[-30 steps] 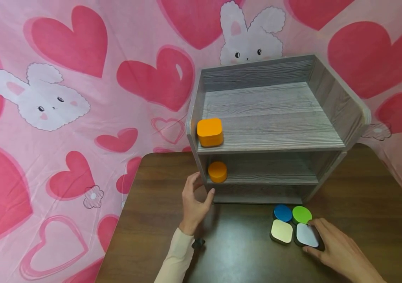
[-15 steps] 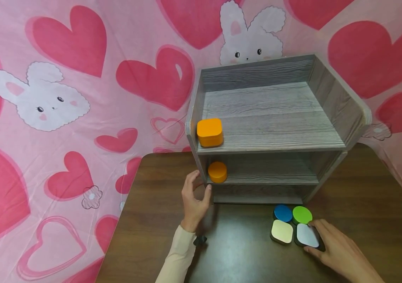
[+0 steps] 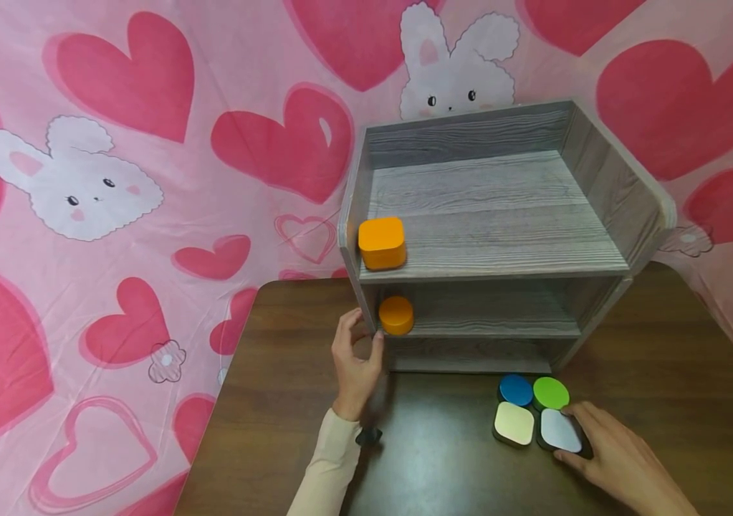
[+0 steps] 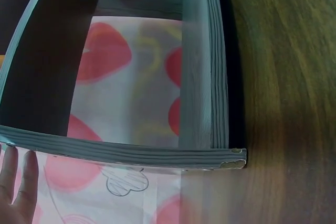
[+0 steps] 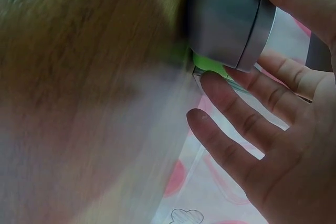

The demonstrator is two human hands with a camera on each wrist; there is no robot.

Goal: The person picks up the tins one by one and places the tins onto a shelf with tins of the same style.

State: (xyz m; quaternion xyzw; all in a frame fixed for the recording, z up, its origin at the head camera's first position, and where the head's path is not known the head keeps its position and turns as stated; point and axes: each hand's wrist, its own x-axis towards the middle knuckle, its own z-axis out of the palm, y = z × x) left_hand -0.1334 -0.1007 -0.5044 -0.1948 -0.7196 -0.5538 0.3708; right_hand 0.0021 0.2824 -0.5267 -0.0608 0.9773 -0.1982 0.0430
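In the head view, my left hand (image 3: 355,369) is at the left side panel of a grey wood-grain shelf unit (image 3: 489,247). Its thumb lies against the panel's front edge, and the fingers reach along the outer side. The left wrist view shows two fingertips (image 4: 27,174) right at the panel. My right hand (image 3: 617,455) pinches a rounded-square grey lidded container (image 3: 560,430) between thumb and fingers; its other fingers are spread. Close beside that container stand a cream-topped square one (image 3: 513,423), a blue-topped round one (image 3: 516,390) and a green-topped round one (image 3: 551,393).
On the top shelf, at the left, sits an orange rounded-square container (image 3: 382,244). Below it, an orange round container (image 3: 396,315) stands on the middle shelf. The brown table (image 3: 443,466) carries everything, with a pink heart-and-rabbit cloth (image 3: 263,64) behind.
My left thumb has moved up and left onto the panel's front edge. The right hand and the containers have stayed in place.
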